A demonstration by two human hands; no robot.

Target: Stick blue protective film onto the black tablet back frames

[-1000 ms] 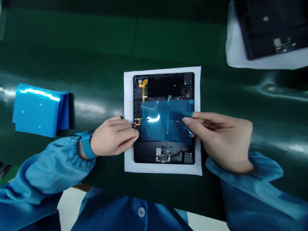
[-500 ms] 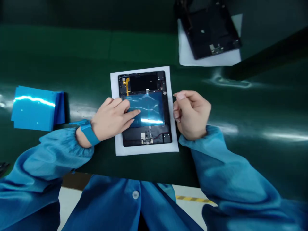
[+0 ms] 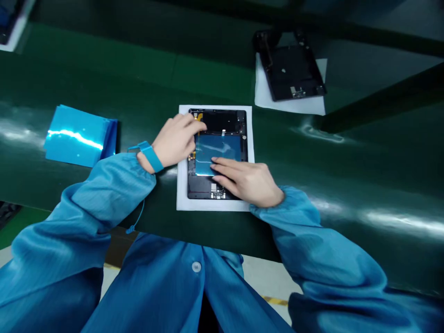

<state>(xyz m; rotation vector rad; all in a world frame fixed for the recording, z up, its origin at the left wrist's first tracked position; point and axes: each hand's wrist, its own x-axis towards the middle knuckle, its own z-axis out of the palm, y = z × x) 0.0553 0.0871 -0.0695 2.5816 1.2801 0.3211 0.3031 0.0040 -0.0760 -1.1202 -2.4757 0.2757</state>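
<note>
An opened tablet (image 3: 204,187) lies on a white sheet (image 3: 182,192), its circuit parts and an orange flex cable showing. A glossy blue film (image 3: 217,145) covers the battery area in its middle. My right hand (image 3: 249,180) lies over the lower right of the tablet, fingers outstretched and flat on the film. My left hand (image 3: 178,138) is at the upper left edge, fingers bent and apart, the index fingertip over the flex cable area; I see nothing held in it. A blue wrist strap (image 3: 151,157) circles my left wrist.
A stack of shiny blue film sheets (image 3: 74,141) lies to the left. At the back right, another opened tablet casing (image 3: 293,71) rests on a white sheet (image 3: 263,95). A dark bar (image 3: 381,99) slants across the right side. Part of another device shows at the top left corner.
My right hand has come from beside the tablet onto the blue film, its fingers straightening out. My left hand has moved from the film's middle up to the tablet's upper left. The view has shifted.
</note>
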